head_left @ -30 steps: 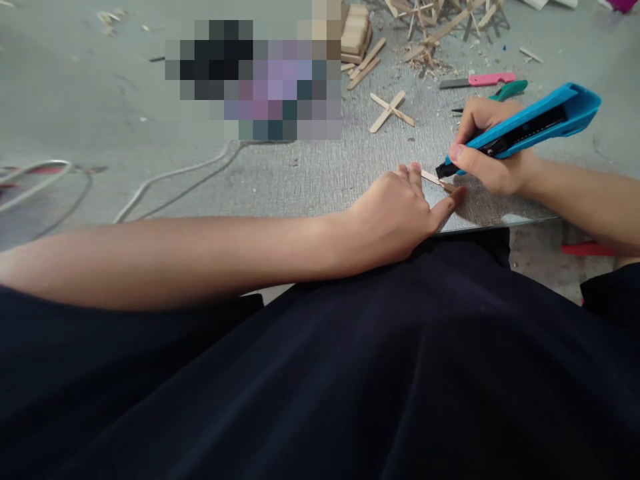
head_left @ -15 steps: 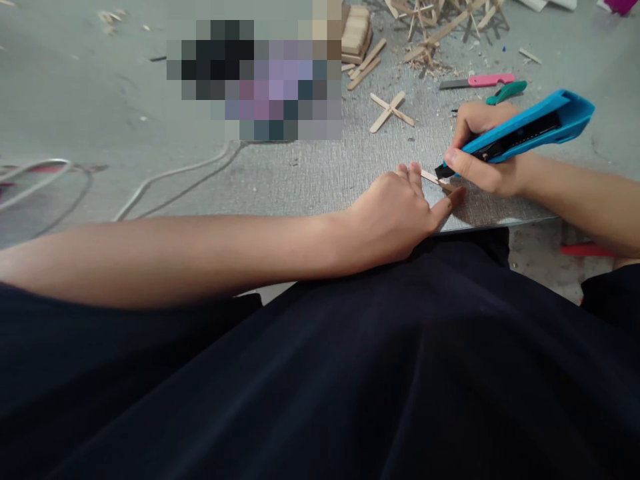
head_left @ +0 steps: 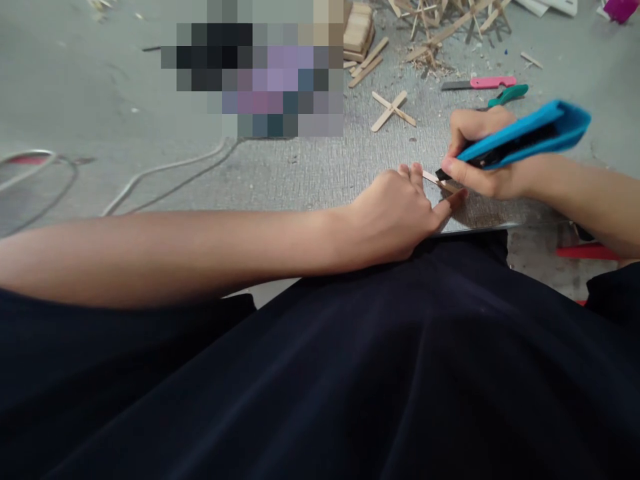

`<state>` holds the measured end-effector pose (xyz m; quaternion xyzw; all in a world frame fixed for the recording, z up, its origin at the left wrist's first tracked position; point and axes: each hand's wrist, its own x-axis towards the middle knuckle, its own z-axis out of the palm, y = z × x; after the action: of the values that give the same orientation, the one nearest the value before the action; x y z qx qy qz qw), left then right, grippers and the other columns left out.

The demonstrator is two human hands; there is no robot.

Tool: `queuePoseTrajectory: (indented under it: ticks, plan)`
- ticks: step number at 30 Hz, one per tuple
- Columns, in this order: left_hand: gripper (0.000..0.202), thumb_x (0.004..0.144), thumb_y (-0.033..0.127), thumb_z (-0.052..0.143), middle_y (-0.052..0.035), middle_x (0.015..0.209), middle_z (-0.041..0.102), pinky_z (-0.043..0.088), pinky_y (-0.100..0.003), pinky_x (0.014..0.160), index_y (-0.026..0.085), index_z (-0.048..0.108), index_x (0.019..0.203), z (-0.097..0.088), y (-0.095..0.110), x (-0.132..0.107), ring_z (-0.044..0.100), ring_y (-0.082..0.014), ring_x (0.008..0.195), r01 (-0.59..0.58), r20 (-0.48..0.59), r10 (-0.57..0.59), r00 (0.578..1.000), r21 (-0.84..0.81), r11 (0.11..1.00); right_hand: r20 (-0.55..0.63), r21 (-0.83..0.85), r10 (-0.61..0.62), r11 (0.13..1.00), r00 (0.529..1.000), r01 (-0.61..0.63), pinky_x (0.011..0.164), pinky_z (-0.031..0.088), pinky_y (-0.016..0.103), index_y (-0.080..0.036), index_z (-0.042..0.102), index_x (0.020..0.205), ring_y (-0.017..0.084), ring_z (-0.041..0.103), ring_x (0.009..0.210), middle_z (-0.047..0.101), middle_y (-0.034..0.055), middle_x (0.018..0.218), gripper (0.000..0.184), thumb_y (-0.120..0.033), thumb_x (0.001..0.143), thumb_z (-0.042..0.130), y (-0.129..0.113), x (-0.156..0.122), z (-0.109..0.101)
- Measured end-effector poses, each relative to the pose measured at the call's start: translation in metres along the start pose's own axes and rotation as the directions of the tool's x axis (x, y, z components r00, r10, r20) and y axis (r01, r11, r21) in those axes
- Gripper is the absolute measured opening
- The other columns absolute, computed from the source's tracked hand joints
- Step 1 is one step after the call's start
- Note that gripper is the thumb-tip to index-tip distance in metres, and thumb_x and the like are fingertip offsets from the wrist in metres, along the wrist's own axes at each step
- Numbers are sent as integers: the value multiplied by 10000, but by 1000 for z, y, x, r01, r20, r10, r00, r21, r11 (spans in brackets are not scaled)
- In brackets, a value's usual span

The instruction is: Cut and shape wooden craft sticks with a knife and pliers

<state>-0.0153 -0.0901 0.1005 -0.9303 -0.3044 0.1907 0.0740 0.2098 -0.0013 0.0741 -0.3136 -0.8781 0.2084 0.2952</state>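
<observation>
My right hand point(head_left: 483, 153) is closed around a blue utility knife point(head_left: 530, 137), its black tip end down at a thin wooden craft stick point(head_left: 431, 177). The knife's tail points up and to the right. My left hand point(head_left: 403, 207) presses the stick against the table near its front edge, fingers on the far side and thumb on the near end. Part of the stick is hidden under that hand, and the blade itself is too small to make out. Beyond the hands lie two craft sticks crossed in an X point(head_left: 393, 111).
A pink-handled blade point(head_left: 493, 83) and a green-handled tool point(head_left: 507, 95) lie past my right hand. Farther back are a stack of craft sticks point(head_left: 357, 30), stick frames point(head_left: 450, 20) and shavings point(head_left: 425, 63). A white cable point(head_left: 165, 170) runs across the left; a blurred-out patch hides the area behind it.
The knife's tail has dropped slightly and tilted, while its tip stays at the stick. My left hand keeps its place on the stick. The view has shifted a little.
</observation>
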Motion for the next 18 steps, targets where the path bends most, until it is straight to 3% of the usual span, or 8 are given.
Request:
queuePoseTrajectory:
  ticks: [6,11,14,18]
  plan:
    - [965,1037,134,629,-388,1763,578,628,-584,995,237,276,1929,0,0,0,674,-592,1558,21,-25,-22,999,-52,998,-31,-91,-14,996,999,11,688,574,428,-317,573,803,229,655,654,682,-24,694,483,-689,893,868,-2,-8,5]
    - [968,1037,127,624,-388,1732,612,631,-584,999,243,268,1930,-1,1,0,700,-574,1538,16,-4,-16,1000,-4,1000,-148,33,21,999,989,-16,702,592,419,-299,555,800,223,656,713,704,5,766,560,-782,910,815,2,-14,11]
    - [985,1038,118,624,-387,1729,617,638,-588,1002,243,239,1936,-2,1,-1,702,-571,1538,21,-1,-21,1000,-19,1000,-150,98,38,995,988,-24,691,608,405,-293,566,801,224,678,733,716,4,797,562,-783,916,818,3,-14,14]
    - [924,1056,118,577,-374,1678,670,633,-565,976,244,291,1925,-1,1,-3,764,-529,1450,16,-51,-18,999,-30,999,-131,53,71,996,989,-65,723,632,387,-298,653,819,241,713,789,726,14,780,488,-712,899,899,4,-16,15]
